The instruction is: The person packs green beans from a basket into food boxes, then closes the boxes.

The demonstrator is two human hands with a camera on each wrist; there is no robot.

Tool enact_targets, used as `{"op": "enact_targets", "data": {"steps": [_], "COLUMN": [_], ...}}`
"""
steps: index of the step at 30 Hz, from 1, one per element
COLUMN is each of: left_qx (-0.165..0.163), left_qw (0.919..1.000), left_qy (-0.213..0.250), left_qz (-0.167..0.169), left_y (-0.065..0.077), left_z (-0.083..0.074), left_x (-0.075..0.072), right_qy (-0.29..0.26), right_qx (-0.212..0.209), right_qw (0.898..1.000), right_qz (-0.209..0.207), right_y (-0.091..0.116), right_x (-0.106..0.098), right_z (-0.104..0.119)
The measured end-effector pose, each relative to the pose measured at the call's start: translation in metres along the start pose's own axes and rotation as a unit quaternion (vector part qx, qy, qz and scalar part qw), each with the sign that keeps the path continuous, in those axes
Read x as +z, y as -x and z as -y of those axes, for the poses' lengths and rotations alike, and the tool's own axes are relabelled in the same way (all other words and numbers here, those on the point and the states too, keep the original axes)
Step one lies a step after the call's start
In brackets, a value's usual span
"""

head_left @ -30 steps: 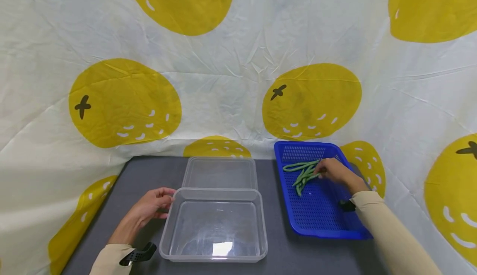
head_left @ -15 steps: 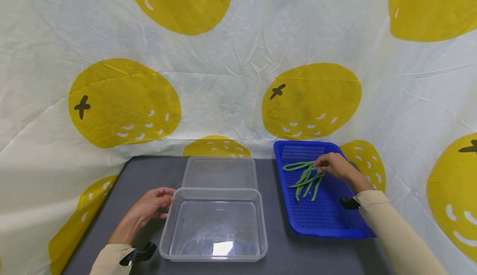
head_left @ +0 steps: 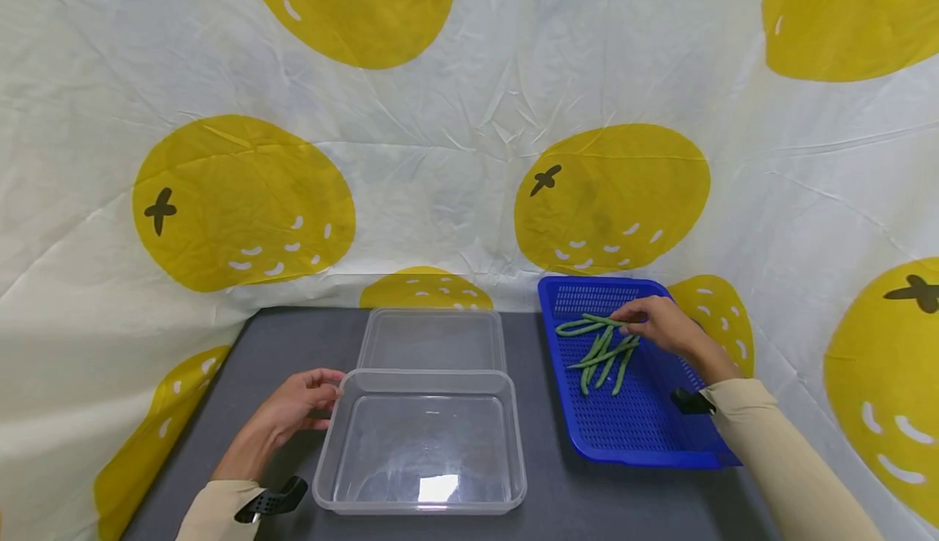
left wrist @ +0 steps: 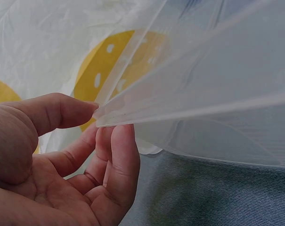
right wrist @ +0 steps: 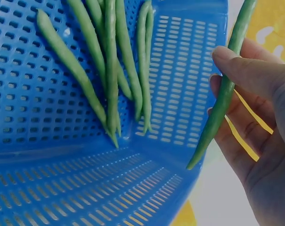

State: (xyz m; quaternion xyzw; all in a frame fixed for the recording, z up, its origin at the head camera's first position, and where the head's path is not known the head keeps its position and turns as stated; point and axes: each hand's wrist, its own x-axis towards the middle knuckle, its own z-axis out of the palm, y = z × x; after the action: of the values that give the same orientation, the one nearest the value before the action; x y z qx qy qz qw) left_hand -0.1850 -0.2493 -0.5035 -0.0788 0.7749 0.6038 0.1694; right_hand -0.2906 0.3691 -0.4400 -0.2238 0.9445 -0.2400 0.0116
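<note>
My left hand [head_left: 297,406] is at the left side of a clear plastic container [head_left: 411,443]. In the left wrist view its thumb and fingertips pinch the container's rim [left wrist: 114,115]. Over the far part of a blue perforated basket [head_left: 631,435], my right hand [head_left: 663,329] pinches a single green bean [right wrist: 223,99] between thumb and fingers, close to the basket's wall in the right wrist view. Several other green beans [head_left: 601,358] lie crossed on the basket floor, one of them bent [head_left: 575,329]. No beans show inside the container.
A flat clear lid [head_left: 433,337] lies behind the container on the dark grey table [head_left: 293,341]. Cloth with yellow fruit prints [head_left: 433,207] hangs behind and at both sides. The blue basket stands close to the back cloth.
My right hand has lifted a little and drawn one bean off the bunch; the other beans have spread out on the basket floor. My left hand and the container stay where they were.
</note>
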Motion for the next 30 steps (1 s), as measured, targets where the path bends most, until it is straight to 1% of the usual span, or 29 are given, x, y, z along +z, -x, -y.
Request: {"op": "enact_targets", "data": {"steps": [6, 11, 14, 24, 30], "left_qx": [-0.001, 0.001, 0.003, 0.004, 0.003], "left_qw": [1.0, 1.0, 1.0, 0.9999, 1.0], "left_qy": [0.0, 0.0, 0.0, 0.007, 0.008], "left_qz": [0.0, 0.002, 0.005, 0.007, 0.001], "left_y": [0.0, -0.001, -0.002, -0.003, -0.003], "left_z": [-0.001, 0.0, 0.0, 0.002, 0.002], "left_x": [0.0, 0.0, -0.001, -0.002, 0.0], "right_qy": [0.001, 0.007, 0.005, -0.024, -0.029], "right_qx": [-0.011, -0.019, -0.03, -0.071, -0.088], "right_qw": [1.0, 1.0, 0.999, 0.997, 0.995], "right_qz": [-0.001, -0.01, -0.012, -0.026, -0.023], "right_y": [-0.001, -0.002, -0.003, -0.002, -0.001], "right_x": [-0.003, -0.003, -0.002, 0.004, 0.007], "right_z": [0.008, 0.014, 0.017, 0.03, 0.046]}}
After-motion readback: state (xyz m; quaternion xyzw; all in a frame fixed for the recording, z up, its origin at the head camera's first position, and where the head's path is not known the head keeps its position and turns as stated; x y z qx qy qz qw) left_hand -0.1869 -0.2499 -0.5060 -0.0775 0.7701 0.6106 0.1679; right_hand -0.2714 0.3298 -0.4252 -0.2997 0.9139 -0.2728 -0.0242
